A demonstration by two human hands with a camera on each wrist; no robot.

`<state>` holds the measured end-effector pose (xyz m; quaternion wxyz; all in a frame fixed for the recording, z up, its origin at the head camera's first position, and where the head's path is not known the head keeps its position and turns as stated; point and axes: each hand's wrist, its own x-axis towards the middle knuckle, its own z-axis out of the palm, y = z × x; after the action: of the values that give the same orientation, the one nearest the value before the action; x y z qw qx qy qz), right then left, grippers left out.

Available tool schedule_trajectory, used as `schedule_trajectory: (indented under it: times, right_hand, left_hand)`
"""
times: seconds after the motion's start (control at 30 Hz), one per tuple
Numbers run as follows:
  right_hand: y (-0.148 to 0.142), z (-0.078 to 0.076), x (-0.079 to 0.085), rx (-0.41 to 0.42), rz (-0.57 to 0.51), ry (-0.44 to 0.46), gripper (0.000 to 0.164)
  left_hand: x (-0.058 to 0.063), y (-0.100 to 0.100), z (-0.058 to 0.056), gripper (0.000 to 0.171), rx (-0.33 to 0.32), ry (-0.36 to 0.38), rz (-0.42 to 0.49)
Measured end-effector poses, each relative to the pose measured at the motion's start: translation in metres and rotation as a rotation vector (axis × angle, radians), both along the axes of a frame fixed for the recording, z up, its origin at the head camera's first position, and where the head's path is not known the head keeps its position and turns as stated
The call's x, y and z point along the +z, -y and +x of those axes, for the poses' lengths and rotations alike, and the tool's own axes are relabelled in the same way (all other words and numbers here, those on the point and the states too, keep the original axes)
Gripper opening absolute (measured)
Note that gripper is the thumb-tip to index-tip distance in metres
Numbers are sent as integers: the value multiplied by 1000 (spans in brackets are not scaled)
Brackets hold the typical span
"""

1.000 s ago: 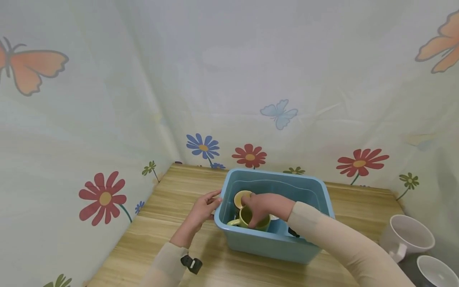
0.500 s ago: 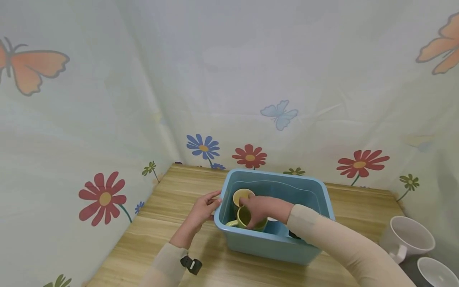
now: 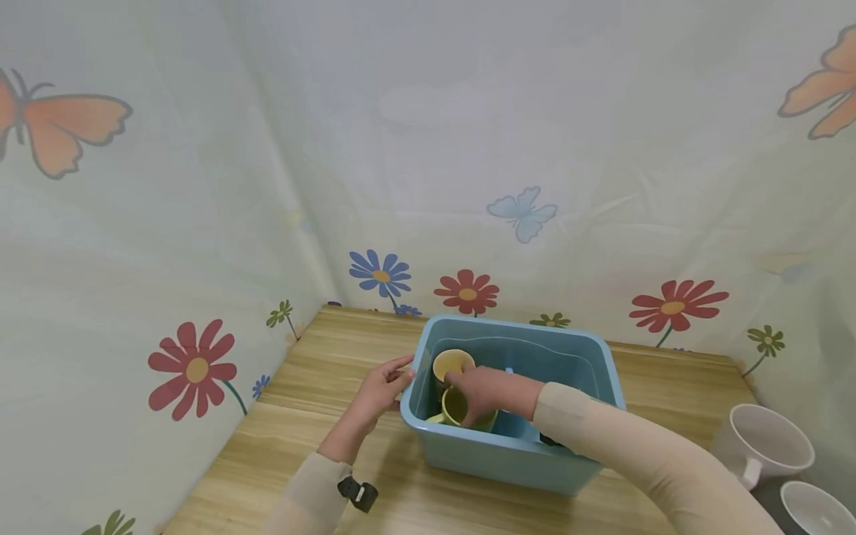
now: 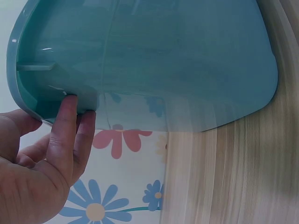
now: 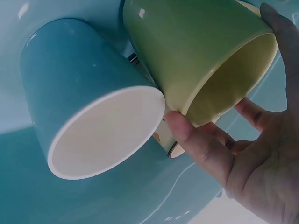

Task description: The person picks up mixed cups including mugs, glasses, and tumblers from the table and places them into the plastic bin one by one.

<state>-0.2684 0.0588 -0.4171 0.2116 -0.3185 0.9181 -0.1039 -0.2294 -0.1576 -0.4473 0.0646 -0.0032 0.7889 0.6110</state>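
Note:
A blue plastic bin (image 3: 495,461) stands on the wooden table. At its left end, my left hand (image 3: 377,390) holds the lip, thumb at the rim and fingers (image 4: 65,135) under it against the outer wall. My right hand (image 3: 481,390) reaches inside and grips the rim of a green mug (image 5: 187,46), whose inside is yellowish (image 3: 455,405). Behind the green mug stands another mug with a cream-yellow inside (image 3: 449,362). A blue mug with a white inside (image 5: 79,84) sits beside the green one in the right wrist view; my hand mostly hides it from the head view.
On the right of the table (image 3: 334,349) stand a light grey mug (image 3: 762,446) and a dark mug with a white inside (image 3: 816,509). A flower-printed curtain (image 3: 428,186) hangs close behind the table and along its left side.
My right hand and the green mug have shifted slightly left and away inside the bin. The cream-yellow-lined mug has moved slightly back. My left hand stays at the rim.

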Motion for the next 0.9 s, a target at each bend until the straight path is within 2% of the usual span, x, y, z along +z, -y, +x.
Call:
schedule_trajectory:
  times: [0.37, 0.57, 0.9]
  right_hand:
    - [3, 1, -6, 32, 40, -63, 62]
    - [2, 5, -6, 7, 30, -50, 62]
    - [-1, 4, -8, 13, -8, -42, 66]
  left_hand:
    - [-1, 1, -2, 43, 0, 5, -7]
    - [2, 0, -1, 44, -4, 8, -13]
    - [4, 1, 3, 44, -5, 3, -10]
